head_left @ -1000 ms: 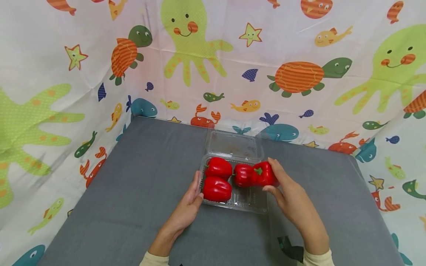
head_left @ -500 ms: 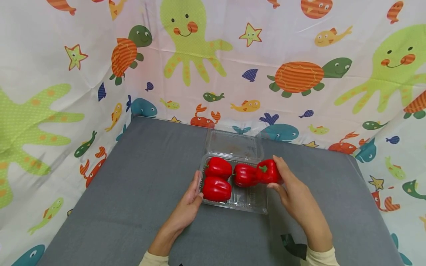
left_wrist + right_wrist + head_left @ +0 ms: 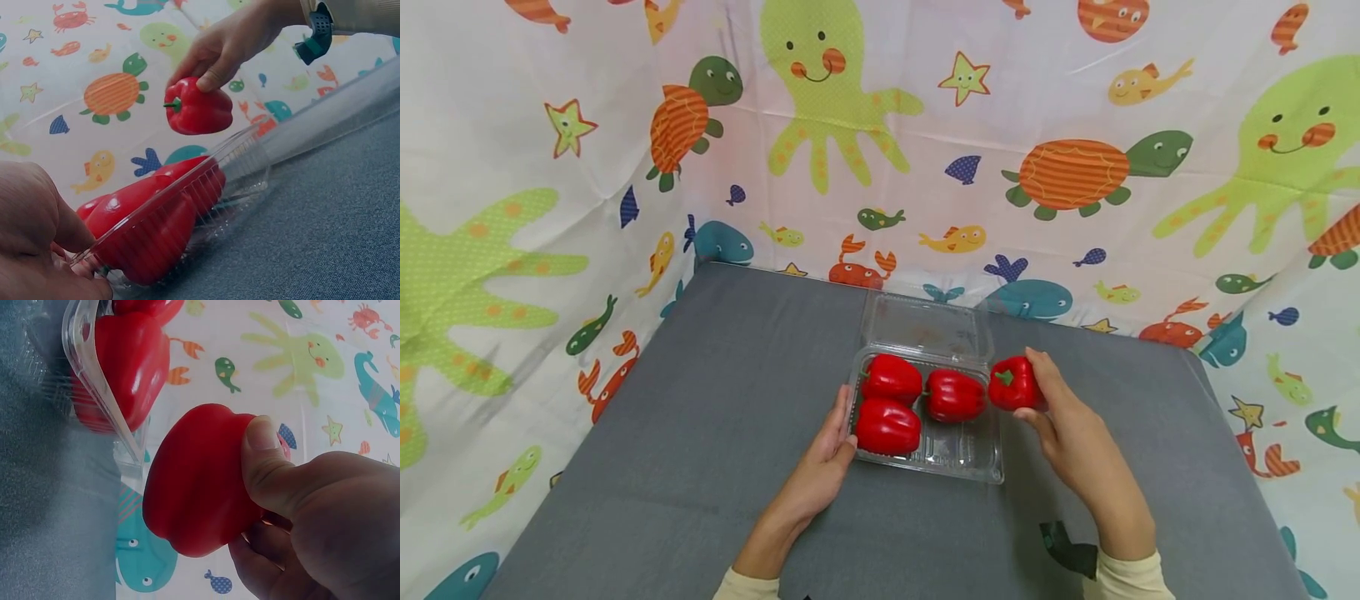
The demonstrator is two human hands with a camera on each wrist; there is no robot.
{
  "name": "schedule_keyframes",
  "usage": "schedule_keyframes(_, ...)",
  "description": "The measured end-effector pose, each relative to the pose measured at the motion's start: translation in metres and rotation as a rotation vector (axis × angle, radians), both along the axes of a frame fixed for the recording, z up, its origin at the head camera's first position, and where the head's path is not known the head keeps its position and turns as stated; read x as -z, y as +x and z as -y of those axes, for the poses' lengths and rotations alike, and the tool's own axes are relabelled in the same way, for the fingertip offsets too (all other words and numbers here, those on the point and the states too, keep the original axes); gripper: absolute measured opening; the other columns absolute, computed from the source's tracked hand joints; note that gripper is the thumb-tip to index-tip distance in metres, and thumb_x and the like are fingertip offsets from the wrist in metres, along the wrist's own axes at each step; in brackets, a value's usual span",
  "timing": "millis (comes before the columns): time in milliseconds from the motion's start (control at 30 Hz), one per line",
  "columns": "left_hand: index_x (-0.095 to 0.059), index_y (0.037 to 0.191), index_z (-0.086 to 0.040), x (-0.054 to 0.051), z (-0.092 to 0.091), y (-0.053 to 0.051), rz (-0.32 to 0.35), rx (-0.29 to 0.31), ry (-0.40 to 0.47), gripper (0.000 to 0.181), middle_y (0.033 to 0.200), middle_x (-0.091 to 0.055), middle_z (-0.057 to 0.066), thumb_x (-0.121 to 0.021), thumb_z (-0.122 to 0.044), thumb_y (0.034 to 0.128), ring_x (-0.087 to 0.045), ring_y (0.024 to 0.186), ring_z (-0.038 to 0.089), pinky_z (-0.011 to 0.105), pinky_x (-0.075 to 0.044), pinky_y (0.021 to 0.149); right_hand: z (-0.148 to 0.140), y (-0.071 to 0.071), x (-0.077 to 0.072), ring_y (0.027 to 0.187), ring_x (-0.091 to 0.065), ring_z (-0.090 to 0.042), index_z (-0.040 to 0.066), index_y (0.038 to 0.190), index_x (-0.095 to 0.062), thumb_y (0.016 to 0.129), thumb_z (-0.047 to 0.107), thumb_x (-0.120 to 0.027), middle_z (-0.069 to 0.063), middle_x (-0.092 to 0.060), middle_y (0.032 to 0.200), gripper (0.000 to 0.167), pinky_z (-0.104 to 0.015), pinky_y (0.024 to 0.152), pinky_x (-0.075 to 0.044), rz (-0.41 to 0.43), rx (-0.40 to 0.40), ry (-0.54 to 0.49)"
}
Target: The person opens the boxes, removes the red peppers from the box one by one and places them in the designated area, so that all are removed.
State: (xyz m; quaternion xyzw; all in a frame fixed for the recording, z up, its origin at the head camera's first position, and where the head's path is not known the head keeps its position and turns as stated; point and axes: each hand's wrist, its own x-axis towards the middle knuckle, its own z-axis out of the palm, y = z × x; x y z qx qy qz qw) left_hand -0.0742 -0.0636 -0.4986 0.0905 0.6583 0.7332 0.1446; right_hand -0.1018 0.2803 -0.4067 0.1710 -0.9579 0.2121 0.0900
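My right hand [image 3: 1078, 446] pinches a red bell pepper [image 3: 1015, 383] between thumb and fingers, its green stem facing left. In the left wrist view that pepper [image 3: 199, 107] hangs above the right end of a clear plastic container [image 3: 955, 462]. Three more red bell peppers lie inside: a back left one [image 3: 892, 377], a front left one [image 3: 888, 427] and one toward the right [image 3: 956, 396]. The container's left rim is gripped by my left hand [image 3: 822, 471], thumb over the edge. Its fingers under the rim are partly hidden.
The container's hinged clear lid [image 3: 928, 327] lies folded back behind it. A grey cloth [image 3: 700, 467] covers the table. White curtains [image 3: 917, 200] printed with sea animals rise at the back and both sides. A dark strap [image 3: 1067, 552] sits at the right wrist.
My right hand has moved right and slightly back with its pepper, which has come apart from the right-hand pepper in the container. The left hand and container have stayed put.
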Motion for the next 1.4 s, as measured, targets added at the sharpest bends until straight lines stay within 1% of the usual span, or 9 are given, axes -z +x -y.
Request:
schedule_keyframes(100,0.006,0.171,-0.018,0.0,0.0,0.0,0.011,-0.005,-0.002,0.075,0.177,0.004,-0.011,-0.039,-0.003,0.1122,0.002,0.161,0.008,0.032,-0.011,0.127,-0.002,-0.001,0.0,0.132,-0.056,-0.053,0.02,0.171,-0.021,0.092,0.012,-0.08,-0.023,-0.04,0.165,0.099,-0.063,0.088,-0.058,0.016,0.006,-0.003)
schedule_keyframes(167,0.006,0.171,-0.019,-0.001,0.0,0.001,0.011,-0.006,-0.003,0.075,0.177,0.004,-0.01,-0.039,-0.003,0.1123,0.002,0.162,0.009,0.033,-0.011,0.128,-0.003,-0.001,0.001,0.132,-0.055,-0.053,0.02,0.171,-0.02,0.092,0.012,-0.08,-0.023,-0.039,0.165,0.099,-0.063,0.088,-0.058,0.02,0.006,-0.003)
schedule_keyframes(267,0.006,0.171,-0.018,0.0,0.0,0.001,-0.002,-0.007,-0.004,0.075,0.177,0.004,-0.007,-0.039,-0.003,0.1123,0.003,0.163,0.014,0.039,-0.011,0.129,-0.005,-0.004,0.001,0.133,-0.055,-0.054,0.019,0.171,-0.019,0.093,0.013,-0.079,-0.023,-0.038,0.165,0.098,-0.064,0.088,-0.057,0.027,0.007,0.0)
schedule_keyframes(400,0.007,0.17,-0.018,0.0,0.0,0.001,-0.016,-0.004,-0.004,0.075,0.178,0.004,-0.004,-0.038,-0.003,0.1124,0.003,0.163,0.018,0.042,-0.01,0.129,-0.007,-0.006,0.001,0.131,-0.055,-0.054,0.018,0.171,-0.018,0.093,0.013,-0.079,-0.025,-0.038,0.165,0.098,-0.065,0.088,-0.057,0.046,0.021,0.001)
schedule_keyframes(600,0.006,0.171,-0.018,-0.001,0.0,0.001,-0.014,-0.004,-0.005,0.075,0.178,0.004,-0.004,-0.038,-0.003,0.1124,0.003,0.164,0.02,0.042,-0.012,0.128,-0.011,-0.007,0.002,0.134,-0.052,-0.056,0.017,0.171,-0.018,0.095,0.013,-0.078,-0.025,-0.033,0.167,0.097,-0.066,0.09,-0.055,0.071,0.04,0.005)
schedule_keyframes(800,0.006,0.171,-0.018,0.0,0.0,0.001,-0.016,-0.006,0.0,0.074,0.178,0.004,-0.004,-0.037,-0.003,0.1124,0.004,0.163,0.019,0.043,-0.011,0.129,-0.013,-0.011,0.006,0.136,-0.049,-0.058,0.016,0.171,-0.015,0.097,0.015,-0.076,-0.025,-0.028,0.17,0.097,-0.066,0.091,-0.054,0.103,0.058,0.018)
schedule_keyframes(1133,0.006,0.171,-0.019,0.001,0.0,0.0,-0.009,-0.004,0.006,0.074,0.177,0.004,-0.006,-0.037,-0.002,0.1125,0.004,0.163,0.016,0.042,-0.011,0.129,-0.018,-0.018,0.009,0.14,-0.043,-0.06,0.014,0.171,-0.015,0.097,0.014,-0.077,-0.028,-0.026,0.169,0.096,-0.07,0.094,-0.05,0.123,0.071,0.038)
schedule_keyframes(1267,0.005,0.171,-0.02,0.001,0.0,0.0,0.006,-0.006,0.009,0.074,0.177,0.004,-0.008,-0.037,-0.003,0.1127,0.003,0.162,0.013,0.039,-0.011,0.129,-0.021,-0.021,0.009,0.14,-0.043,-0.061,0.013,0.171,-0.016,0.097,0.014,-0.076,-0.03,-0.026,0.169,0.095,-0.071,0.095,-0.049,0.133,0.079,0.048)
schedule_keyframes(1400,0.005,0.171,-0.019,0.001,-0.001,0.0,-0.001,-0.009,0.006,0.074,0.177,0.003,-0.007,-0.037,-0.002,0.1123,0.003,0.163,0.015,0.04,-0.011,0.129,-0.024,-0.024,0.008,0.14,-0.042,-0.061,0.012,0.17,-0.016,0.097,0.013,-0.076,-0.03,-0.025,0.169,0.095,-0.072,0.095,-0.049,0.139,0.081,0.052)
